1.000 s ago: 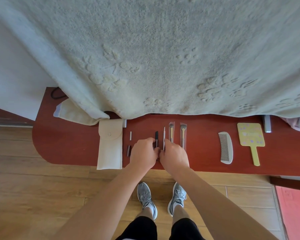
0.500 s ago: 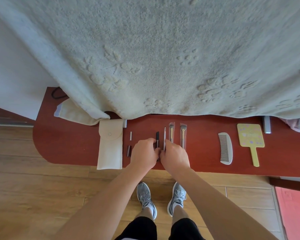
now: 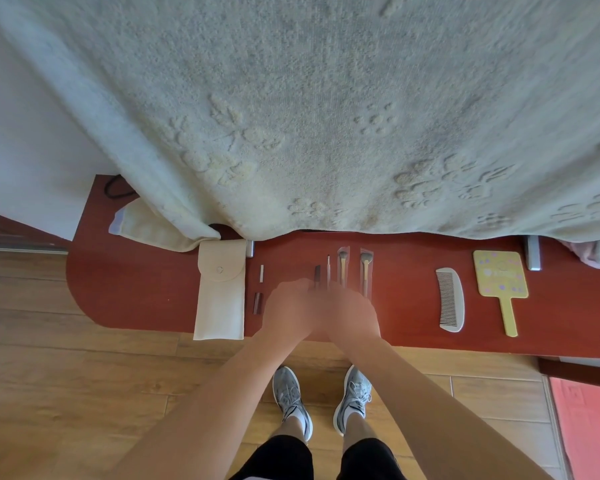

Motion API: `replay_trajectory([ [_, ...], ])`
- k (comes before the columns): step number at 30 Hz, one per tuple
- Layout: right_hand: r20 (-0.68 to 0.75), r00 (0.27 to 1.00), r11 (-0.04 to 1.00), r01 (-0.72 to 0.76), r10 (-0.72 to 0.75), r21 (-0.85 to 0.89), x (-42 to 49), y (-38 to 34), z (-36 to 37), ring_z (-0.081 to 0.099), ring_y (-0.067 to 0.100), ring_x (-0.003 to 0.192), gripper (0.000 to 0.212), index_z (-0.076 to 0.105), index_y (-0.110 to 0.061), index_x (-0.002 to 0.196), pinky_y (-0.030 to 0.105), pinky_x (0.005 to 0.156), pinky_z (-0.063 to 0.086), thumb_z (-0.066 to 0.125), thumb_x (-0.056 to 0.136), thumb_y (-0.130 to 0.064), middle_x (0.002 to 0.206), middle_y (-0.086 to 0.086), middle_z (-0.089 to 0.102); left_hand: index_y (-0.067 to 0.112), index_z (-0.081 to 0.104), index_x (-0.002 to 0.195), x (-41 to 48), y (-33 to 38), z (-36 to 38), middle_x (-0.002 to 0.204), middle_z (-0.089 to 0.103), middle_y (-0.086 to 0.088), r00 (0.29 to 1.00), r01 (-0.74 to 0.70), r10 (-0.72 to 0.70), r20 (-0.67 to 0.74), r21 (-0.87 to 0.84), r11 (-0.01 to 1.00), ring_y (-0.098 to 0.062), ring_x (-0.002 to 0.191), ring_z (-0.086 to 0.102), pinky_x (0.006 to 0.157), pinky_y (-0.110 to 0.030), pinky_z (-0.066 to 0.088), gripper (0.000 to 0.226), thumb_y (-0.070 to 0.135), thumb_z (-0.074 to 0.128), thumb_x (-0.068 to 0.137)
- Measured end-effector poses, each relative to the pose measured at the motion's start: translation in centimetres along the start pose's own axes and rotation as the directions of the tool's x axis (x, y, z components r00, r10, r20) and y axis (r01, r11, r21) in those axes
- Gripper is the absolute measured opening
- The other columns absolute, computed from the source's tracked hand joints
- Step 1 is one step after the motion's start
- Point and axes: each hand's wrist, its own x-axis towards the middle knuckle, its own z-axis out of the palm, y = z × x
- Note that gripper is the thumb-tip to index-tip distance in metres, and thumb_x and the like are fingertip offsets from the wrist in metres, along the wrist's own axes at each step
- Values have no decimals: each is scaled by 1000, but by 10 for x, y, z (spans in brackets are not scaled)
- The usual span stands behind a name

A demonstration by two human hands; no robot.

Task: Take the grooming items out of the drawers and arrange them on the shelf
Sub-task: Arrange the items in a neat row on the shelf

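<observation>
The one view comes from a wide-angle camera on the person's head, aimed steeply down and a little forward. The shoes (image 3: 291, 400) stand on the floor (image 3: 84, 375) at 6 o'clock, and both forearms run up from the lower edge to the blurred left hand (image 3: 288, 310) and right hand (image 3: 352, 313) at centre. The shelf (image 3: 136, 289) crosses the frame from 9 to 3 o'clock, near enough for the hands to lie over it, and a towel (image 3: 326, 116) hangs close before the lens, filling everything from 10 through 12 to 2 o'clock.
</observation>
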Motion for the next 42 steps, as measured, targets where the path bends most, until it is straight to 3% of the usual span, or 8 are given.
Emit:
replay_trajectory([
  [5, -4, 1000, 1000, 1, -1, -13, 0, -1, 0, 63, 19, 67, 16, 56, -17, 110, 33, 60, 58, 50, 95, -20, 80, 0, 64, 18, 70, 120, 0, 1, -1, 97, 76, 0, 1000, 0, 0, -1, 0, 1000, -18, 83, 72, 77, -36, 60, 31, 29, 69, 91],
  [12, 9, 1000, 1000, -7, 7, -16, 0, -1, 0, 62, 18, 66, 16, 55, -16, 110, 28, 56, 54, 50, 96, -21, 81, 0, 63, 17, 69, 122, -1, 2, -2, 98, 76, 0, 1000, 1, -1, 6, 3, 1000, -19, 84, 72, 78, -35, 60, 32, 30, 68, 92],
  [20, -10, 1000, 1000, -10, 10, -13, -2, 1, -7, 56, 16, 63, 21, 54, -15, 116, 21, 51, 40, 51, 97, -24, 83, -1, 63, 17, 64, 129, -3, 0, -8, 104, 75, 0, 1000, 12, -12, -4, 7, 1000, -17, 91, 71, 84, -31, 58, 38, 31, 66, 93],
  [24, -38, 999, 999, 11, -13, -47, 1, 0, -22, 58, 15, 62, 19, 55, -16, 111, 26, 56, 46, 49, 96, -26, 76, -3, 58, 19, 61, 133, -3, -12, -29, 100, 72, 4, 999, 38, -37, -36, 46, 998, -14, 93, 68, 86, -30, 56, 43, 34, 66, 93],
  [29, -1, 988, 983, 155, -156, -99, 7, -20, -35, 64, 22, 86, 26, 53, -18, 119, 32, 66, 53, 49, 96, -29, 97, 0, 60, 24, 58, 134, -11, -41, -65, 110, 63, 6, 998, 57, -55, -25, 110, 992, -12, 101, 62, 87, -30, 53, 44, 36, 67, 92],
  [35, 100, 952, 942, 302, -289, -145, 27, -55, -20, 49, 24, 121, 50, 41, -19, 143, 38, 95, 47, 52, 97, -34, 133, 3, 51, 25, 55, 134, -19, -77, -92, 124, 53, 3, 996, -15, -9, 93, 255, 967, -16, 111, 55, 88, -32, 50, 50, 41, 69, 89],
  [42, 160, 924, 912, 373, -348, -169, 54, -81, 4, 44, 23, 125, 59, 37, -18, 145, 37, 98, 43, 57, 93, -38, 135, 3, 47, 23, 55, 135, -10, -97, -97, 121, 50, 2, 964, -217, 145, 222, 346, 913, -18, 112, 49, 93, -33, 46, 55, 45, 69, 86],
])
